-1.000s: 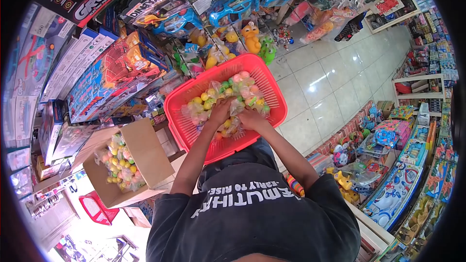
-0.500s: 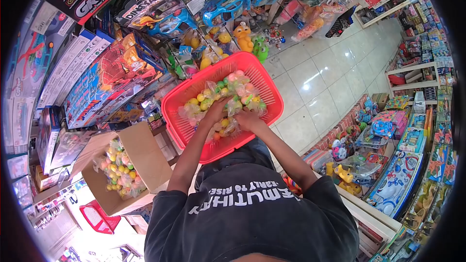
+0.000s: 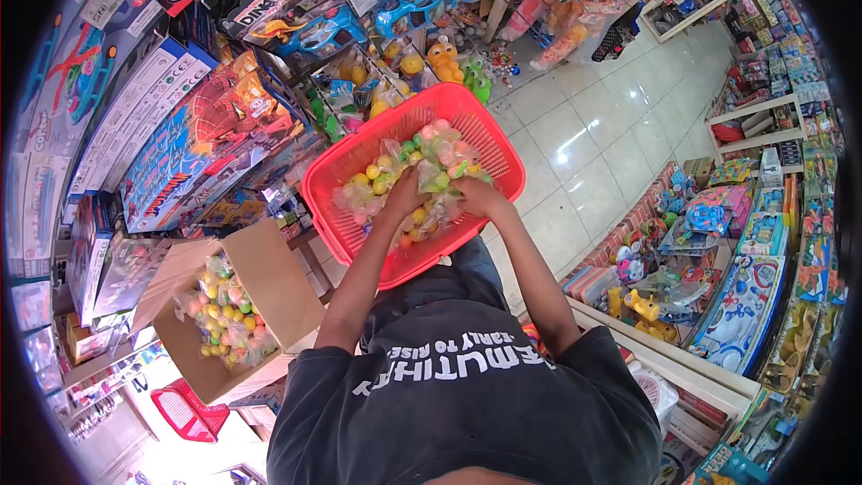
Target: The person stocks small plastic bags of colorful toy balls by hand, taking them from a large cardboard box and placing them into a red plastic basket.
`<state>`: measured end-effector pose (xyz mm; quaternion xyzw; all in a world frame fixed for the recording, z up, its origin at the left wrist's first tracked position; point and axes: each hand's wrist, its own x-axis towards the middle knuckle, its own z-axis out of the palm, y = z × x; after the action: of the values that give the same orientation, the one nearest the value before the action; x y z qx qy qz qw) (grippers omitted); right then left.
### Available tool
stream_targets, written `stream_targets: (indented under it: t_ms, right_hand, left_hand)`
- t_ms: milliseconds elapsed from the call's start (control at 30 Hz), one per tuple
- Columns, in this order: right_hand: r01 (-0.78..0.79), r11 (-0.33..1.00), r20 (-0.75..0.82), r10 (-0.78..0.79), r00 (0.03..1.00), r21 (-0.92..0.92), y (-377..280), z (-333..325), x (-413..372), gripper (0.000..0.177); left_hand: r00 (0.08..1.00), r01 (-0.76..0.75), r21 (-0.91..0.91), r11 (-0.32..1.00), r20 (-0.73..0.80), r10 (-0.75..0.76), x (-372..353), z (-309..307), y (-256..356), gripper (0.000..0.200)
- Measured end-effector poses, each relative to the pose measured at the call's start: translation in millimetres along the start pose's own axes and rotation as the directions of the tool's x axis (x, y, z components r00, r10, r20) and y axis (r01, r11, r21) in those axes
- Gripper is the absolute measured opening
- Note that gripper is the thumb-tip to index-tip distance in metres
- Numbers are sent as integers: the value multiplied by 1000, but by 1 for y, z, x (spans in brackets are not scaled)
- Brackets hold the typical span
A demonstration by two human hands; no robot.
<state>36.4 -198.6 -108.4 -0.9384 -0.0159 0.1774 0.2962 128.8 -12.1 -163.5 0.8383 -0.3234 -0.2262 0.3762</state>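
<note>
A red plastic basket (image 3: 328,232) holds many small clear bags of yellow, green and pink balls (image 3: 382,171). Both my hands are inside it, a short way apart. My left hand (image 3: 403,194) is curled at a clear bag near the basket's middle; its fingertips are partly hidden among the plastic. At the right side of the pile, my right hand (image 3: 480,198) has its fingers closed on a clear bag of balls (image 3: 444,180). Plastic covers some of its fingertips. Left of the basket stands an open cardboard box (image 3: 274,283) with more bagged balls (image 3: 224,314).
Boxed toys (image 3: 211,139) line the left side, and hanging toy packs (image 3: 413,4) are ahead. Orange and green toy figures (image 3: 444,63) stand just beyond the basket. Tiled floor (image 3: 584,148) runs to the right, beside low toy shelves (image 3: 718,305). Another red basket (image 3: 189,410) is at lower left.
My right hand has shifted slightly up and right, away from my left hand. The basket sits slightly higher in view. My left hand stays among the bags.
</note>
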Motion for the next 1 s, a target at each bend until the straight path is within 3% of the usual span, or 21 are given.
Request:
stream_targets:
  t_ms: [33,100,133,167,200,267,333,367,433,467,533,567,700,767,800,867,1000]
  right_hand:
    - [1,1000,-1,-1,1000,0,-7,-9,-9,46]
    - [106,993,-242,-91,966,49,-23,-32,-28,39]
    - [113,993,-245,-99,964,43,-29,-39,-36,39]
    - [125,936,-276,-32,961,328,-37,-44,-47,34]
    - [140,799,-283,39,958,584,-42,-47,-57,29]
    - [117,746,-227,46,973,656,-43,-51,-76,22]
    - [38,542,-26,-29,999,840,-42,-54,-98,17]
    - [44,545,-29,-37,999,837,-39,-52,-107,17]
    - [-159,513,235,-86,968,844,-33,-43,-125,17]
    - [-156,513,234,-92,968,844,-27,-34,-130,17]
    - [-368,528,455,-40,890,766,-11,-4,-135,21]
    - [-419,541,497,2,868,730,-3,15,-136,20]
    - [-513,517,541,111,834,685,29,116,-136,18]
    - [-551,533,499,256,828,642,39,165,-137,16]
    - [-528,518,457,271,847,673,38,182,-143,15]
    - [-523,546,436,293,851,655,36,214,-152,15]
    - [-503,633,448,263,855,589,30,252,-173,14]
  left_hand:
    - [1000,14,-29,999,-14,-14,-3,-1,1,80]
    - [999,41,-51,998,-31,-43,-12,-5,3,81]
    - [996,67,-75,995,-48,-71,-15,-9,6,81]
    - [996,64,-73,995,-59,-69,-21,-13,8,81]
    - [995,62,-41,997,-70,-65,-31,-18,11,75]
    - [994,65,-7,998,-92,-66,-57,-33,28,69]
    - [987,110,-331,937,-74,-142,-90,-58,65,50]
    - [987,106,-328,939,-83,-141,-107,-69,82,50]
    - [974,202,-808,553,109,-197,-141,-78,107,35]
    - [974,199,-807,556,104,-199,-154,-74,109,35]
    - [974,224,-867,444,189,-122,-178,-65,114,30]
    - [969,244,-802,545,224,-104,-184,-55,113,27]
    - [924,338,-694,635,372,-86,-202,6,92,24]
    - [856,426,-427,798,474,-204,-212,52,50,22]
    - [859,427,-428,797,467,-209,-221,73,29,22]
    - [915,274,-197,941,354,-192,-248,105,-10,27]
    - [875,405,-157,901,353,-332,-295,116,-36,33]
